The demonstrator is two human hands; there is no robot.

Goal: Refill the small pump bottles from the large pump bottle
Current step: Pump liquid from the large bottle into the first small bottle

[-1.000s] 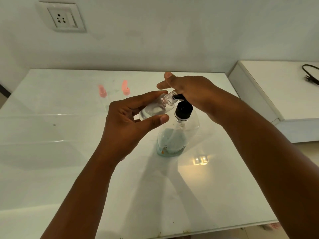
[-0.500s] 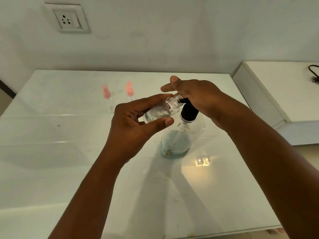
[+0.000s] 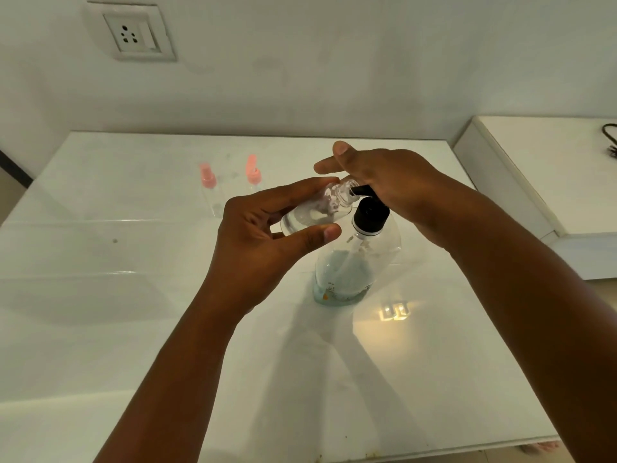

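Note:
The large clear pump bottle (image 3: 350,272) stands mid-table, part full of pale blue liquid, with a black pump head. My right hand (image 3: 394,185) lies flat on top of the pump head, fingers spread. My left hand (image 3: 263,242) grips a small clear bottle (image 3: 317,212), uncapped and tilted, its open neck held against the black nozzle. Some clear liquid lies in the small bottle. Two more small clear bottles with pink pump tops, one (image 3: 208,177) on the left and one (image 3: 252,172) on the right, stand upright farther back on the table.
The white glossy table (image 3: 100,312) meets a white wall bearing a socket plate (image 3: 135,33). A lower white counter (image 3: 547,168) with a black cable (image 3: 609,138) stands to the right. A bright light reflection lies beside the large bottle.
Both hands and the bottles hold nearly the same pose; the view has shifted slightly. The pump head under my right hand has risen a little.

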